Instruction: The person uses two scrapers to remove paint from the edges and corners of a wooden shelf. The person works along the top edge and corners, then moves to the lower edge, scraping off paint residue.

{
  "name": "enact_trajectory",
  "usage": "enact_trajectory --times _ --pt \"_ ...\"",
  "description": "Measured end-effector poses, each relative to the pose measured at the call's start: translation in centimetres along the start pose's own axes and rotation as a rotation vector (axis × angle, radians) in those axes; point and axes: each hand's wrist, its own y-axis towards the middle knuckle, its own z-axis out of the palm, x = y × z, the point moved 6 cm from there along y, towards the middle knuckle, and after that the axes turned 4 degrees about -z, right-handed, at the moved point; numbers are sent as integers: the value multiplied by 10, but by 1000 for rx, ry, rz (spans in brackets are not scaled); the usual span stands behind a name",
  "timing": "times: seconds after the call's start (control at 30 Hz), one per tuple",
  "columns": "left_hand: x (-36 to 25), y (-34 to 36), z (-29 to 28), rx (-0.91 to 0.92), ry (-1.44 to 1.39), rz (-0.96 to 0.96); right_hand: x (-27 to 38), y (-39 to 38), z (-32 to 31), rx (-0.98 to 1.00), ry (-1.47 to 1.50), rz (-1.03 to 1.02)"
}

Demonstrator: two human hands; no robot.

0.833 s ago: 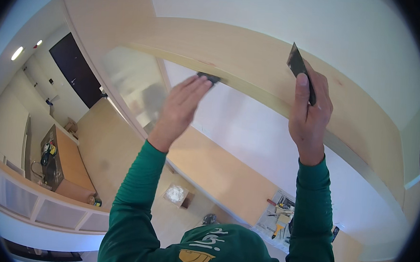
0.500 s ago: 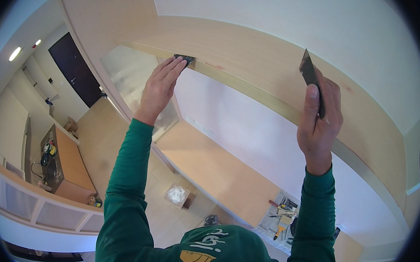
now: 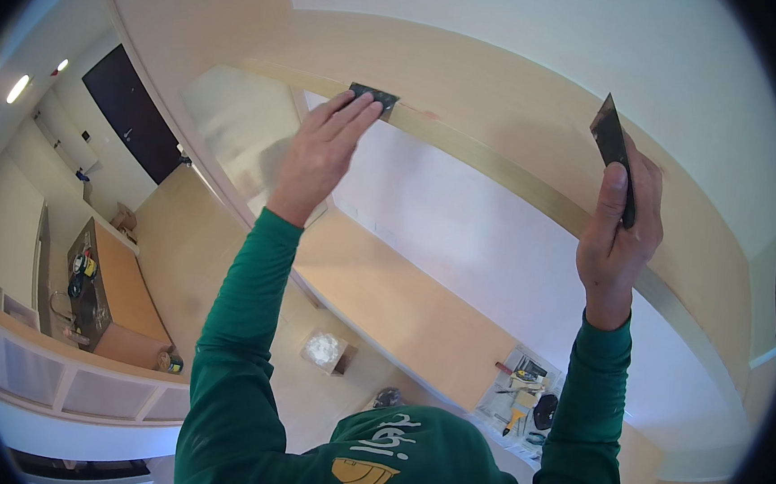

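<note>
Both of my arms reach up to a pale wood-toned beam [image 3: 492, 173]. Against the beam's lower edge, toward the left, my left hand [image 3: 320, 152] presses a dark rectangular flat scraper [image 3: 380, 100], its fingers stretched over the face. The scraper's far side is hidden. Farther right, my right hand [image 3: 624, 218] grips a second dark flat scraper [image 3: 610, 134] between thumb and fingers, its pointed corner up. It shows in front of the beam's face; whether it touches cannot be told. Faint reddish smears [image 3: 428, 114] mark the beam just right of the left-hand scraper.
Below the beam runs a long wooden shelf [image 3: 403, 288]. Brushes and other tools lie on a printed sheet [image 3: 497, 386] at its right end. An open box with white contents [image 3: 325, 350] stands on the floor. A counter [image 3: 137, 292] and dark door [image 3: 134, 112] are at left.
My left hand has slid its scraper rightward along the beam's lower edge. My right hand, still gripping its scraper, appears slightly farther right. The view has shifted a little.
</note>
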Motion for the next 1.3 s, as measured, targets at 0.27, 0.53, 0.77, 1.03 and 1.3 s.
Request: enact_trajectory --times 0.27,0.53,0.77,1.03,1.3 --pt "-2 -9 -23 45 -2 4 0 0 -3 23 -12 41" --pt "64 85 -25 612 45 -210 2 -1 -4 32 -20 12" --pt "18 112 -19 831 75 -153 -2 -3 -8 -21 33 -3" --pt "-37 125 -32 881 15 -111 -6 -4 -12 -66 76 -12" --pt "-29 95 -56 402 -212 -208 -5 -4 -14 -57 142 20"
